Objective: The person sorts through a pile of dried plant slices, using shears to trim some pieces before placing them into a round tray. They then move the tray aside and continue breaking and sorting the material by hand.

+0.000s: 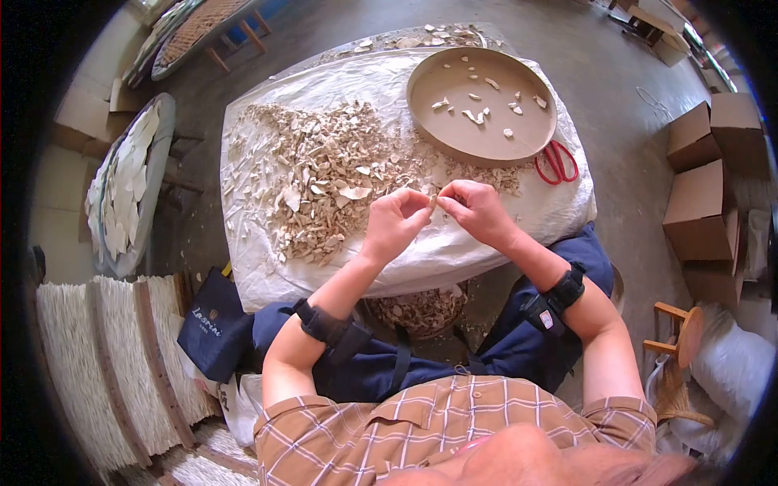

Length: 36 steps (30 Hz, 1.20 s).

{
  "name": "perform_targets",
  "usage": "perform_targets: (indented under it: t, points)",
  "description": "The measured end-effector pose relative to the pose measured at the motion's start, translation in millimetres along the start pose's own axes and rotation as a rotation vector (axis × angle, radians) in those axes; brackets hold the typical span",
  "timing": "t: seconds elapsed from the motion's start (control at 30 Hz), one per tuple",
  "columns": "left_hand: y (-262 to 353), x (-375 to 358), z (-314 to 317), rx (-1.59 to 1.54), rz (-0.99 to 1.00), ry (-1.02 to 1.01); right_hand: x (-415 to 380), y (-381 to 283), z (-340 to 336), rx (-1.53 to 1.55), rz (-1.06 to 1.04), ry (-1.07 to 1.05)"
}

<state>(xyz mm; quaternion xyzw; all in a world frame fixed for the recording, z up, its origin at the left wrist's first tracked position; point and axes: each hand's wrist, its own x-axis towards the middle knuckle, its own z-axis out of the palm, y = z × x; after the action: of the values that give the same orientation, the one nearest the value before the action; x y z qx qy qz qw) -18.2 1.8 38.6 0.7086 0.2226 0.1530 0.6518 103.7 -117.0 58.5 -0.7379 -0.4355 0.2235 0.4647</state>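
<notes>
My left hand (397, 220) and my right hand (480, 212) meet above the front of the cloth-covered table, fingertips pinched together. Between them is a small pale dried flake (433, 201), mostly covered by the fingers. Left of my hands spreads a heap of cream-coloured dried flakes (324, 162), broken into uneven bits. Beyond my right hand sits a round brown shallow tray (486, 138) with several pale pieces scattered inside. Scissors with red handles (557, 163) lie against the tray's right side, their blades hidden.
A white cloth (259, 275) covers the table. Below its front edge, between my knees, stands a container of flakes (417, 312). Cardboard boxes (697, 211) and a small wooden stool (689, 336) are at right. A dark blue bag (212, 324) and stacked pale sheets (121, 364) are at left.
</notes>
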Motion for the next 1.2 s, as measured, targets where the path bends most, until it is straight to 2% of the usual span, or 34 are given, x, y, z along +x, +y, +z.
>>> perform_targets:
  t: [0.03, 0.1, 0.3, 0.37, 0.4, 0.47, 0.5, 0.57, 0.63, 0.67, 0.7, 0.73, 0.8, 0.83, 0.97, 1.03, 1.17, 1.2]
  points:
    - [1.7, -0.6, 0.4, 0.000, 0.000, -0.002, 0.2, 1.4, 1.6, -0.043, -0.041, 0.011]
    - [5.3, -1.7, 1.0, 0.214, 0.073, 0.039, 0.3, 3.4, 2.6, -0.088, -0.083, 0.024]
    - [11.7, -3.5, 5.3, 0.407, 0.276, 0.078, -0.5, 4.3, 1.4, 0.029, 0.011, -0.072]
    - [15.8, -3.6, 4.5, 0.460, 0.292, 0.062, 1.7, 8.5, 1.5, 0.245, 0.151, -0.132]
    - [17.2, -3.9, 3.7, 0.514, 0.307, 0.049, 2.9, 10.8, 0.5, 0.245, 0.152, -0.131]
    - [14.7, -2.5, 1.9, 0.559, 0.337, 0.068, 4.6, 9.5, -1.9, 0.588, 0.423, -0.238]
    - [13.8, -1.5, 0.7, 0.603, 0.367, 0.088, 3.9, 8.2, -2.9, 0.589, 0.425, -0.238]
    - [14.8, 0.8, -4.1, 0.611, 0.331, 0.067, 3.9, 3.1, -7.5, 0.781, 0.465, -0.286]
    - [14.1, 2.3, -6.7, 0.620, 0.293, 0.043, 5.0, 1.3, -12.0, 0.801, 0.458, -0.242]
    - [12.4, 2.9, -6.9, 0.340, 0.136, 0.009, 5.8, 0.6, -14.5, 0.822, 0.451, -0.195]
    - [10.8, 3.6, -7.1, 0.060, -0.022, -0.025, 7.1, -0.4, -17.6, 0.762, 0.454, -0.163]
    - [10.4, 4.7, -7.4, 0.060, -0.024, -0.024, 8.0, 1.7, -18.9, 0.764, 0.455, -0.164]
    - [10.2, 7.0, -10.0, -0.301, -0.184, -0.045, 9.2, 6.1, -20.9, 0.379, 0.324, -0.104]
    - [10.2, 7.4, -10.9, -0.358, -0.228, -0.036, 8.9, 6.1, -22.7, 0.217, 0.280, -0.118]
    - [6.5, 8.2, -12.3, -0.588, -0.309, -0.046, 3.3, 24.8, -17.8, 0.012, 0.181, -0.116]
    - [4.2, 8.3, -11.5, -0.621, -0.318, -0.051, 1.0, 31.4, -16.4, -0.504, -0.275, 0.003]
    - [1.5, 8.3, -9.3, -0.578, -0.315, -0.075, 5.5, 26.1, -11.4, -0.474, -0.314, 0.043]
    - [1.5, 7.8, -8.5, -0.580, -0.312, -0.078, 6.2, 20.5, -11.1, -0.177, -0.162, 0.005]
